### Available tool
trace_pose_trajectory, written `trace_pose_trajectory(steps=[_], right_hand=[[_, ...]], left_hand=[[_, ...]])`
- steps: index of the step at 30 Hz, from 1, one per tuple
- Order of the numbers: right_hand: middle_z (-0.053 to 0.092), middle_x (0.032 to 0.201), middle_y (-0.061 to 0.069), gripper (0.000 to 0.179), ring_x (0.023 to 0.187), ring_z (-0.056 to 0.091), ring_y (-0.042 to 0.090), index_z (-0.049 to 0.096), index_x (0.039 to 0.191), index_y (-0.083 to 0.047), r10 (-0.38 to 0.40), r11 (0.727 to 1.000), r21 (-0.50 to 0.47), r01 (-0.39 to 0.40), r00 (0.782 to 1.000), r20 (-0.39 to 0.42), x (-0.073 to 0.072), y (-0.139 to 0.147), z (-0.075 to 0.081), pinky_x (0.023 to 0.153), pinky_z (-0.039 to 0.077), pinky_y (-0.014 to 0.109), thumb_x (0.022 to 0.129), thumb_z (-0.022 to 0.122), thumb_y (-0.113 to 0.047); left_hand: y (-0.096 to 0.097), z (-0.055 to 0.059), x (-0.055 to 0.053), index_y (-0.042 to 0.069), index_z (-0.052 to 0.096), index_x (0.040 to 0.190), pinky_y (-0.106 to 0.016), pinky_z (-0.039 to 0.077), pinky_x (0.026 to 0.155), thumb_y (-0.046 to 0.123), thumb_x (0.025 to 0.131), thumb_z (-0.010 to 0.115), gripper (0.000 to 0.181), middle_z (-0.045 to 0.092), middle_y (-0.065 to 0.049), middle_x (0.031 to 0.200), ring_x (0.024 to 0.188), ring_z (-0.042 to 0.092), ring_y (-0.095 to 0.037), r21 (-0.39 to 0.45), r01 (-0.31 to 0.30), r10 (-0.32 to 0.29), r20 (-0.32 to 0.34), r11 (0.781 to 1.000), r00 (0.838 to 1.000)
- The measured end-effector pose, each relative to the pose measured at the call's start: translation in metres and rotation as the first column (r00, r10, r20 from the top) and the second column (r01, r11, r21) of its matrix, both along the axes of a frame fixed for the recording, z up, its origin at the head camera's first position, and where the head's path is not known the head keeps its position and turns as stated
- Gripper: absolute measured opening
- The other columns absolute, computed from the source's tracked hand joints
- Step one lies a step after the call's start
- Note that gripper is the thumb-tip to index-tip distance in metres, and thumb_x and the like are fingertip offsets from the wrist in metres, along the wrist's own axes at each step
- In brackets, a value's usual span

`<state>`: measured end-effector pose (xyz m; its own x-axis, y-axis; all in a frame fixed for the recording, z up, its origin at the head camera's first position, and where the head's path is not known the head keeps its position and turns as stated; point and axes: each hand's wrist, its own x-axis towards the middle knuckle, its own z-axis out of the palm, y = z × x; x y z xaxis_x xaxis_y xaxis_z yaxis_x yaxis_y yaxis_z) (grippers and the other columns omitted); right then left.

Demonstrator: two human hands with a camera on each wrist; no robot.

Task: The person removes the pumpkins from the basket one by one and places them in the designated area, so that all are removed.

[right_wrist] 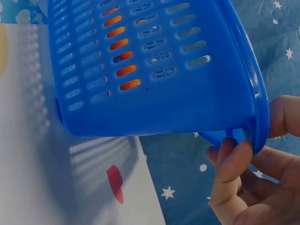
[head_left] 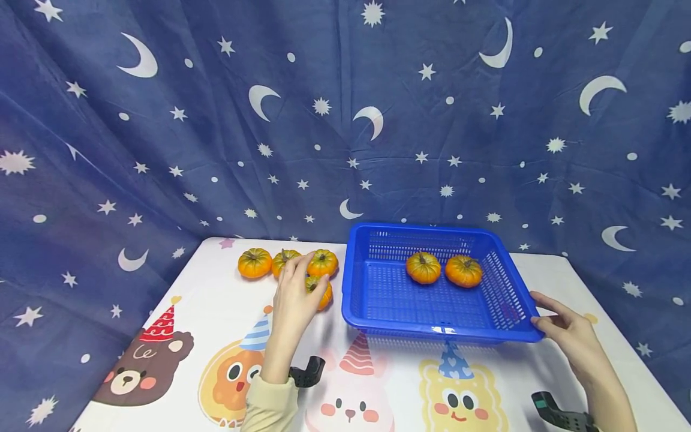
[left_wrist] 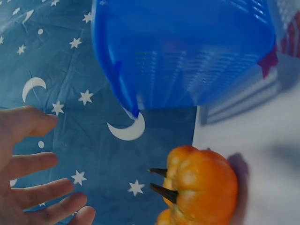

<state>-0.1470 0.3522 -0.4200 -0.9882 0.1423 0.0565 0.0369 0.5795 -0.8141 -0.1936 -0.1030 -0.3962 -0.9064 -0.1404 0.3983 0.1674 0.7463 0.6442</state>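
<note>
Head view: one nearest pumpkin point(head_left: 326, 298), orange with a green crown, lay on the table left of the basket, partly covered by your left hand point(head_left: 293, 295). Left hand: fingers parted, thumb apart from them, nothing gripped; whether a fingertip touched the rind, you could not tell. Companion pieces, three: a right-hand pumpkin point(head_left: 323, 263), a middle pumpkin point(head_left: 282, 263) partly behind your fingers, and a far-left pumpkin point(head_left: 255, 263), all set close together. Basket point(head_left: 399, 326), one, blue plastic, slotted walls, just right of the group; contents, two inner pumpkins point(head_left: 423, 267), side by side. Right hand point(head_left: 574, 333): thumb and fingers pinched the basket's rim toward its near right corner. Surroundings: white tablecloth point(head_left: 216, 312) printed with cartoon animals in party hats; blue curtain point(head_left: 216, 120) with moons and stars behind. Hazards, by judgement: with the pumpkins so close, your closing fingers could have nudged a neighbour and set its rounded body rolling; an off-centre pinch could have slipped on the smooth rind; an uneven pull at the rim could have tipped the basket and jostled its contents.
</note>
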Motion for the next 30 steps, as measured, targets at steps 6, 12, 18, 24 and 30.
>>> trace_pose_trajectory(steps=[6, 12, 18, 24, 30], right_hand=[[0.055, 0.085, -0.031, 0.056, 0.074, 0.057, -0.005, 0.038, 0.139, 0.014, 0.004, 1.0, -0.01, -0.004, 1.0, -0.004, 0.001, 0.0, 0.0, 0.065, 0.049, 0.013, 0.094, 0.058, -0.015], [0.057, 0.082, -0.027, 0.056, 0.073, 0.057, -0.003, 0.039, 0.139, 0.012, 0.0, 1.0, 0.001, 0.0, 1.0, 0.013, 0.0, -0.001, 0.001, 0.065, 0.048, 0.013, 0.094, 0.058, -0.014], [0.054, 0.083, -0.03, 0.055, 0.073, 0.057, -0.003, 0.039, 0.14, 0.01, -0.007, 1.0, 0.007, 0.007, 1.0, 0.022, 0.0, -0.001, 0.001, 0.065, 0.048, 0.013, 0.094, 0.057, -0.014], [0.05, 0.087, -0.033, 0.055, 0.074, 0.057, -0.003, 0.04, 0.141, 0.008, -0.009, 1.0, 0.018, 0.008, 1.0, 0.026, 0.0, -0.002, 0.001, 0.065, 0.047, 0.012, 0.094, 0.057, -0.016], [0.045, 0.091, -0.037, 0.055, 0.074, 0.057, -0.003, 0.04, 0.141, 0.008, -0.008, 1.0, 0.012, 0.008, 1.0, 0.01, 0.0, -0.002, 0.002, 0.066, 0.048, 0.013, 0.094, 0.057, -0.015]], left_hand=[[0.008, 0.012, -0.002, 0.016, 0.055, 0.134, -0.053, 0.048, 0.092, 0.03, 0.087, 0.068, 0.051, 0.054, -0.009, 0.131, 0.12, 0.053, -0.032, -0.008, 0.025, -0.026, -0.065, 1.0, 0.998], [0.019, 0.025, -0.007, 0.016, 0.056, 0.133, -0.05, 0.047, 0.096, 0.026, 0.086, 0.069, 0.05, 0.054, -0.01, 0.131, 0.12, 0.053, -0.031, -0.008, 0.056, -0.056, -0.113, 0.998, 0.992], [0.035, 0.036, -0.013, 0.018, 0.055, 0.135, -0.049, 0.05, 0.09, 0.029, 0.088, 0.067, 0.05, 0.054, -0.007, 0.132, 0.118, 0.054, -0.028, -0.028, 0.091, -0.093, -0.12, 0.995, 0.988], [0.053, 0.046, -0.021, 0.018, 0.056, 0.134, -0.046, 0.05, 0.089, 0.029, 0.088, 0.066, 0.047, 0.055, -0.005, 0.129, 0.117, 0.055, -0.026, -0.039, 0.128, -0.132, -0.172, 0.991, 0.976], [0.071, 0.052, -0.032, 0.019, 0.057, 0.133, -0.045, 0.051, 0.088, 0.028, 0.089, 0.065, 0.046, 0.056, -0.005, 0.129, 0.117, 0.055, -0.026, -0.017, 0.175, -0.175, -0.192, 0.984, 0.966]])
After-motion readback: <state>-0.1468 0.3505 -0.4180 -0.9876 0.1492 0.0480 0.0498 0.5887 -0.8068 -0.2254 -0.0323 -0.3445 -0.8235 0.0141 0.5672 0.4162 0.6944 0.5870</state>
